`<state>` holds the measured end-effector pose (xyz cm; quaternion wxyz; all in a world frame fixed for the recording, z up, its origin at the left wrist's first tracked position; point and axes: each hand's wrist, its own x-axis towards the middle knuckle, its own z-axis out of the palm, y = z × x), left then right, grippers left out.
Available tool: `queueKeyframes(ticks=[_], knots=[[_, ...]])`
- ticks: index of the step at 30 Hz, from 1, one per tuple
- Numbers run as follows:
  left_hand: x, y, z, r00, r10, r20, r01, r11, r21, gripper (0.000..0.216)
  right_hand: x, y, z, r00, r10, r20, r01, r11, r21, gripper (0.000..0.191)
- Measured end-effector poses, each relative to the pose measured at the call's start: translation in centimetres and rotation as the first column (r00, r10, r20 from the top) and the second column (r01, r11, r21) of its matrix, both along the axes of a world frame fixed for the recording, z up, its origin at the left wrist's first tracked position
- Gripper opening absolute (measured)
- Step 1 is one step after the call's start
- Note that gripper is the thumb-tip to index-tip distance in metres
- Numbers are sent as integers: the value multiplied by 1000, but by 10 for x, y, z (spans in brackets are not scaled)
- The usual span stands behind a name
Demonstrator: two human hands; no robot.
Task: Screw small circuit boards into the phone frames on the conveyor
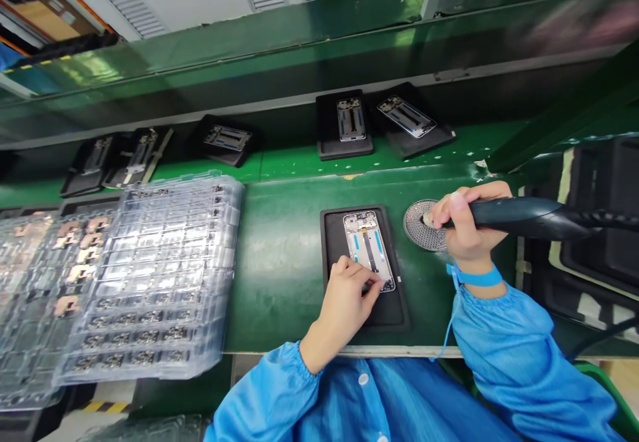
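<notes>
A phone frame (365, 242) lies in a black holder tray (332, 229) on the green bench in front of me. My left hand (347, 299) rests on the frame's near end, fingers curled and pressing on it. My right hand (462, 225) is closed round a dark electric screwdriver (524, 218), whose tip points left into a round metal screw dish (418, 225) beside the tray. A blue wrist strap (476, 275) circles my right wrist.
Stacked clear plastic part trays (160, 269) fill the left of the bench. Beyond, on the conveyor, stand several black holders with phone frames (351, 121), (407, 116), (227, 139). Black trays (599, 229) sit at the right.
</notes>
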<state>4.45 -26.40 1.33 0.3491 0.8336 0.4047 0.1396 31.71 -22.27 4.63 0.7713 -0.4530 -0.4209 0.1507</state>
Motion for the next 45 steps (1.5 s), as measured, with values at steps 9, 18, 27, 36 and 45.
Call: queueKeyframes(ticks=[9,18,27,36,45], knots=[[-10,-5,-18,993,56,107,-76,980,185,19,6,-5,7,999,-25,-41,25,1000,12,58],[6,41,-24,988,-6,156,-23,982,187,24,36,-8,10,999,29,-22,-30,999,-37,55],[9,41,-27,984,-29,178,-23,959,283,23,36,-5,2,1000,15,-8,-16,996,-90,59],[11,39,-19,993,-13,115,-13,975,223,20,36,-8,-1,995,93,48,-87,989,-116,60],[10,42,1,999,1,-48,4,994,109,19,9,-32,28,986,163,-28,-164,986,-25,48]])
